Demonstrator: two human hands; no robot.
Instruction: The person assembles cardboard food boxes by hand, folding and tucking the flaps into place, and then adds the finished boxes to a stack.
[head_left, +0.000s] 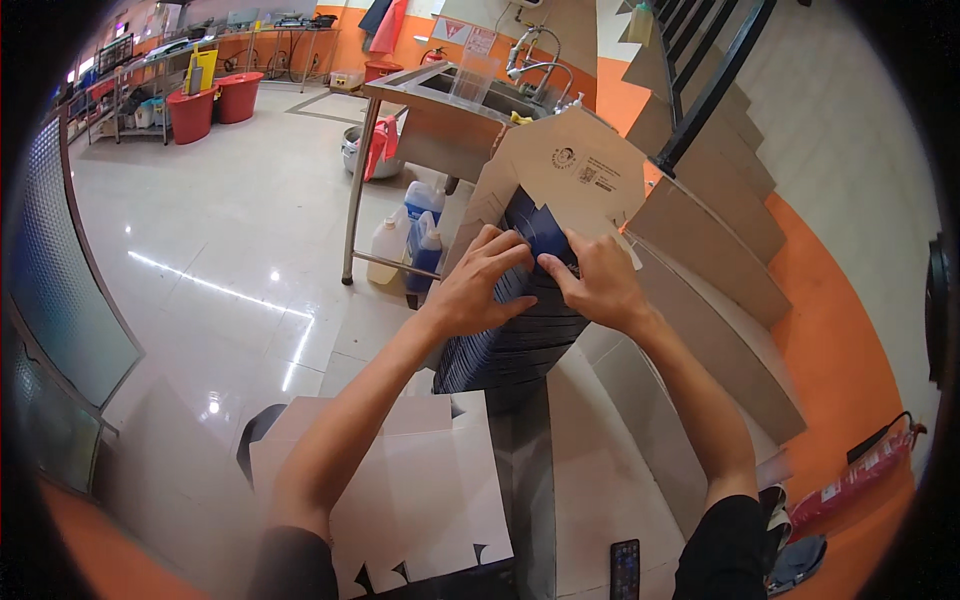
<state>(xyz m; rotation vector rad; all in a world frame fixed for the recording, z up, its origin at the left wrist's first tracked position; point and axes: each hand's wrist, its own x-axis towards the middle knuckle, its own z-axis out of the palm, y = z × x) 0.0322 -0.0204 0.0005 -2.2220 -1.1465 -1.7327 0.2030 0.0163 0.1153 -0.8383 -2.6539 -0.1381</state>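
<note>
A tall stack of flat dark-blue cardboard blanks stands in front of me. My left hand and my right hand both press on the top piece of the stack, a part-folded box that is tan outside and blue inside. Its tan flap stands up behind my fingers. Both hands have fingers bent around the blue folded edges near the box's middle. A pile of flat white blanks lies nearer to me, under my left forearm.
A stainless steel sink table stands behind the box, with plastic bottles on the floor under it. Stair steps climb on the right. Red tubs are at the far left. A phone lies on the floor.
</note>
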